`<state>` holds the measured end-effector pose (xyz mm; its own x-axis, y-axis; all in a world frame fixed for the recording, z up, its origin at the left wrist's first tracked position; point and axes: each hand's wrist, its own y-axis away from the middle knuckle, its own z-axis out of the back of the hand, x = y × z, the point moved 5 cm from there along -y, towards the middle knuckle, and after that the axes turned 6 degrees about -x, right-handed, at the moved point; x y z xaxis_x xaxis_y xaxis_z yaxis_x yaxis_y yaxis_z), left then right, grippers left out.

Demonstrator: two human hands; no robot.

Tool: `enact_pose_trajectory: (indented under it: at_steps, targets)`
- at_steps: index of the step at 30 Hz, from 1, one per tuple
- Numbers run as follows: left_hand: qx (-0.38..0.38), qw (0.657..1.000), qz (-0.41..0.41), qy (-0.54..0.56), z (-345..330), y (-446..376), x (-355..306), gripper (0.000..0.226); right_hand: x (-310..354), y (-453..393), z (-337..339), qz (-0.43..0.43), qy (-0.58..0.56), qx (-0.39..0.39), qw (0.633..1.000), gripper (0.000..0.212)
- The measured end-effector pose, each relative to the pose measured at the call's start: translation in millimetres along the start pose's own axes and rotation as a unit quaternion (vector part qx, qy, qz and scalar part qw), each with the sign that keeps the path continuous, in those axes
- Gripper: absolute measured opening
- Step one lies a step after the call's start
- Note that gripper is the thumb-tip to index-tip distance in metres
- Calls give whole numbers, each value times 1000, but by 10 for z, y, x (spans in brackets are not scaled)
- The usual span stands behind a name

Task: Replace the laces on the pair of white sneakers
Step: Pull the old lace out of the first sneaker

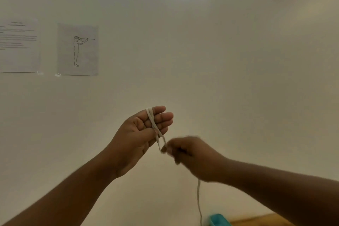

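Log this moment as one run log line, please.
left hand: white lace wound round straight fingers | right hand: pinching lace, tail hanging | sneakers: not in view

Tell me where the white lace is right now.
Head view, centre: the white lace wraps around the left hand fingers, runs to the pinching right hand, then hangs down.
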<state>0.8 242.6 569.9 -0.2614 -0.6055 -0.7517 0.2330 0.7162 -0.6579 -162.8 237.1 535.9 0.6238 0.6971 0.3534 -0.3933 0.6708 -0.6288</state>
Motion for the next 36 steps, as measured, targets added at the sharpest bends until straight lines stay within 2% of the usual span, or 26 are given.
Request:
enact_pose_trajectory:
  at_steps: [4,7,13,16,19,21,24,27,33,36]
  targets:
    - [-23,1000,3,2,143,-128,113,55,-60,258,-291,-30,-22,102,994,27]
    - [-39,999,2,-26,261,-204,209,56,-81,379,-342,-29,-33,140,989,29]
    - [-39,990,-5,-136,444,-263,449,60,-19,313,-39,27,-45,101,994,22]
    - [-47,981,-17,-190,520,-272,558,59,69,215,84,42,-52,106,992,26]
    - [-7,967,-17,-255,445,-241,660,58,146,38,210,58,-33,72,995,29]
    - [41,964,6,-262,330,-206,741,49,126,-136,329,72,-9,30,997,26]
    - [93,971,56,-214,154,-138,822,38,-18,-453,515,65,29,-21,997,24]
    - [129,973,100,-160,-9,-99,835,40,-223,-705,593,23,35,-40,998,22]
    - [168,974,147,-28,-203,-20,765,41,-491,-787,378,-23,-25,-23,999,23]
    - [138,981,123,55,-187,-21,656,39,-591,-627,120,-28,-35,18,999,19]
